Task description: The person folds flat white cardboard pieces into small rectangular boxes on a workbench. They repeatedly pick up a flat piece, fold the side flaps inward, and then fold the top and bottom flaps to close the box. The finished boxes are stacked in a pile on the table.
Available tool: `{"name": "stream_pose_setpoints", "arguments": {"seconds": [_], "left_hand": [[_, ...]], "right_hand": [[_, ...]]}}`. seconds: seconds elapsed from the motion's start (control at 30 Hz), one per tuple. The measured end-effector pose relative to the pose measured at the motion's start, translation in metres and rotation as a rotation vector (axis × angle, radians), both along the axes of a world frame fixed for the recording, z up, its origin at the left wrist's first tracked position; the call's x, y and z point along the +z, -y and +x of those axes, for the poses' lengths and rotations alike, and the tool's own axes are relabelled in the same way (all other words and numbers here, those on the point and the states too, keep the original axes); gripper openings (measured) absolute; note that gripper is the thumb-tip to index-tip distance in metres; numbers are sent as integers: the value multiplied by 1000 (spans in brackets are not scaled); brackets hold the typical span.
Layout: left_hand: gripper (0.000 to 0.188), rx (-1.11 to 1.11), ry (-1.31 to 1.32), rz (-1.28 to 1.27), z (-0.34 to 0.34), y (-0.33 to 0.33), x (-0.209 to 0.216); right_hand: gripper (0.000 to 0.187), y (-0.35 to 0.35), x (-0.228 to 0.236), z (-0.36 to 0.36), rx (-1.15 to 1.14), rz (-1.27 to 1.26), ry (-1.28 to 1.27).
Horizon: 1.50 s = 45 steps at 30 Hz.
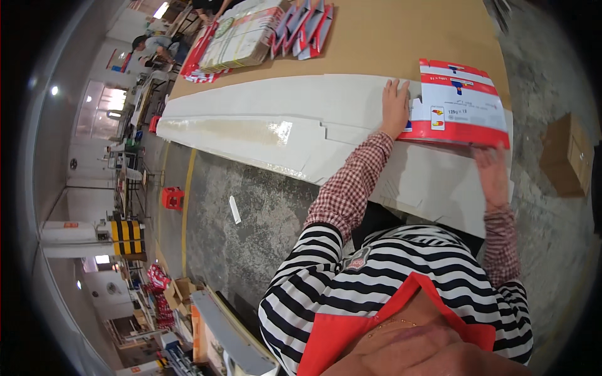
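A flat red, white and blue printed carton blank (pixel 462 103) lies on a stack of large white cardboard sheets (pixel 276 119) on a table. My left hand (pixel 395 106) rests flat on the white sheets, its fingers touching the carton's left edge. At the carton's lower right edge is my right hand (pixel 492 172), fingers gripping the red border. Both forearms wear red checked sleeves.
A brown table top (pixel 389 44) runs behind the sheets, bearing more printed carton blanks (pixel 251 34). A brown cardboard box (pixel 567 153) sits on the concrete floor at right. A red stool (pixel 172 197) and a white scrap (pixel 234 209) lie on the floor at left. Another person (pixel 153 49) works far off.
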<state>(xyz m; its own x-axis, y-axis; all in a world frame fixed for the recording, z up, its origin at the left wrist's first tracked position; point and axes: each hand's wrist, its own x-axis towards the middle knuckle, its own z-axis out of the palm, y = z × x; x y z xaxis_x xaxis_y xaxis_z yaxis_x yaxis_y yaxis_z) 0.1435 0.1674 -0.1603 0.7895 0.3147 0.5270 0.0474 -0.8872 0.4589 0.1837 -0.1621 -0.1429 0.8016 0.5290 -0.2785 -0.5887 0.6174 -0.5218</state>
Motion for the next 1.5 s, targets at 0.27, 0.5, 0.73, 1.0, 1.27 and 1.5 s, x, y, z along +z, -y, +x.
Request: {"name": "stream_pose_setpoints", "arguments": {"seconds": [0.27, 0.5, 0.73, 1.0, 1.27, 1.5], "left_hand": [[66, 49, 273, -224, -10, 6, 56], [70, 254, 15, -114, -110, -44, 10], [86, 253, -59, -284, -130, -47, -8], [92, 121, -5, -326, -103, -31, 20], [90, 383, -162, -267, -153, -45, -2], [87, 238, -23, -118, -99, -40, -18]], "right_hand": [[50, -225, 16, 75, -276, -677, 953], [57, -249, 36, 258, 541, -722, 940], [62, -451, -51, 301, 239, -1327, 1464], [63, -693, -89, 339, 389, -776, 971], [63, -479, -81, 101, 702, -459, 1157], [112, -14, 43, 15, 943, -1052, 2103]]}}
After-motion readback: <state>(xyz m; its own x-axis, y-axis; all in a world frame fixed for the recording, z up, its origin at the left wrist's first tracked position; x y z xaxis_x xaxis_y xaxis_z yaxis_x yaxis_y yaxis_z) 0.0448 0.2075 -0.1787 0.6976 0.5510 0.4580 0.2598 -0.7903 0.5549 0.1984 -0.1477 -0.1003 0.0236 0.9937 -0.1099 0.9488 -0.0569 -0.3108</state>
